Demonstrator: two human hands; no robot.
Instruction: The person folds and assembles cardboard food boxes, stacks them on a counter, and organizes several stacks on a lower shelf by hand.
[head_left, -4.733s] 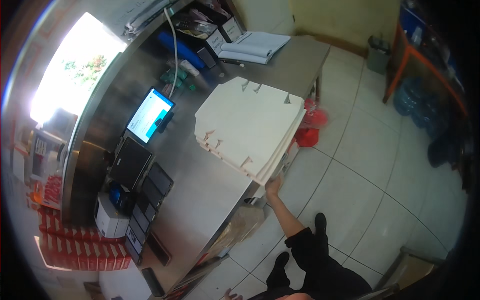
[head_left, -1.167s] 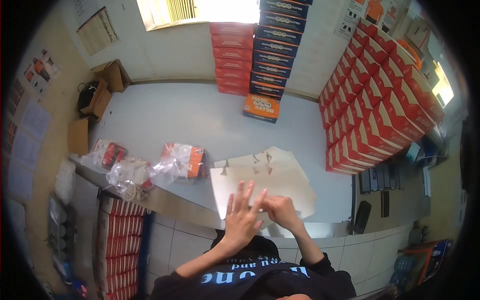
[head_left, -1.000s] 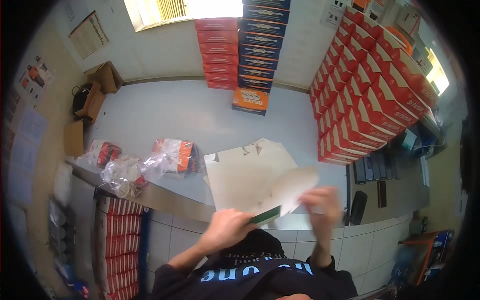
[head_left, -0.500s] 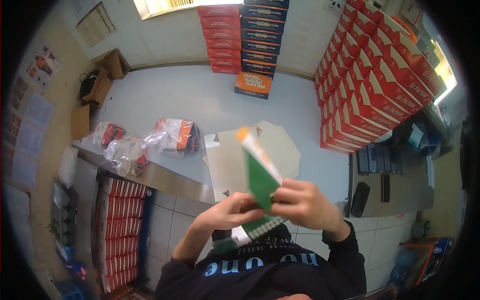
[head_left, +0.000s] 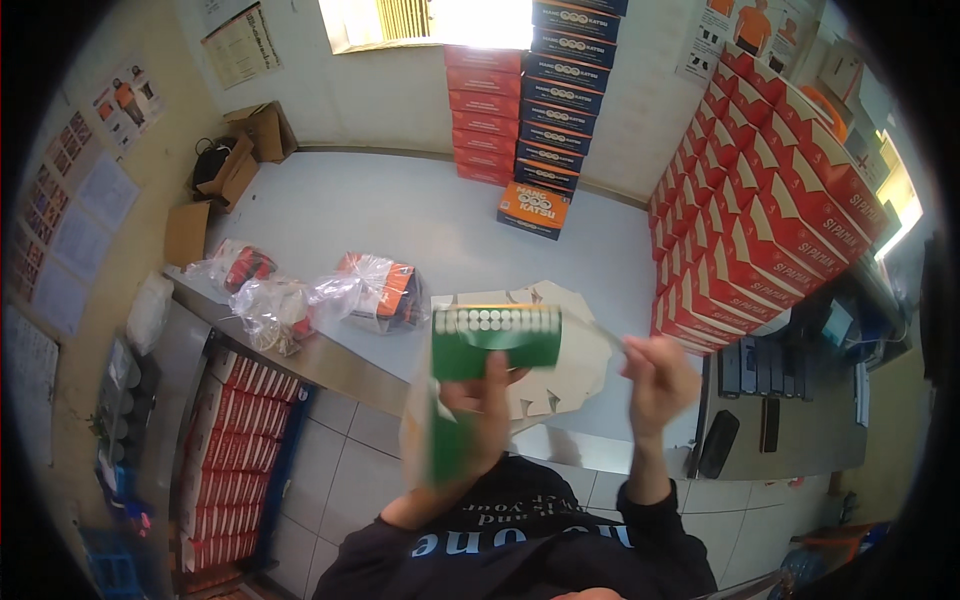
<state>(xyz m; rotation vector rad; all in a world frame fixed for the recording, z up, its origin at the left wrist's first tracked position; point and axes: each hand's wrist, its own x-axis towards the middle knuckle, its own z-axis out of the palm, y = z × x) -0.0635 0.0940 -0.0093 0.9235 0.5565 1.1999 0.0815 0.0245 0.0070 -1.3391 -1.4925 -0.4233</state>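
Observation:
My left hand [head_left: 482, 400] grips a green sheet [head_left: 535, 350] with rows of round white dots along its upper part, the thumb lying across its face. Another green part [head_left: 449, 445] hangs below beside the wrist, smeared by motion. To the right, my right hand [head_left: 660, 378] is raised apart from the sheet with its fingers pinched together. A thin blurred strip seems to stick out from those fingertips, but its kind cannot be made out. Beneath the green sheet, flat beige cardboard blanks [head_left: 580, 360] with cut notches lie on the table.
Plastic-wrapped bundles [head_left: 375, 290] lie left on the grey table [head_left: 350, 200]. An orange and navy box [head_left: 534, 209] stands before stacked red boxes [head_left: 486, 110] and navy boxes [head_left: 568, 95]. Red and cream boxes [head_left: 760, 210] pile up at right. More red boxes [head_left: 240, 440] fill a lower shelf.
My right hand has left the green sheet and moved right. My left hand has kept the sheet and turned it, so its dotted face now shows above the cardboard. The whole view has shifted.

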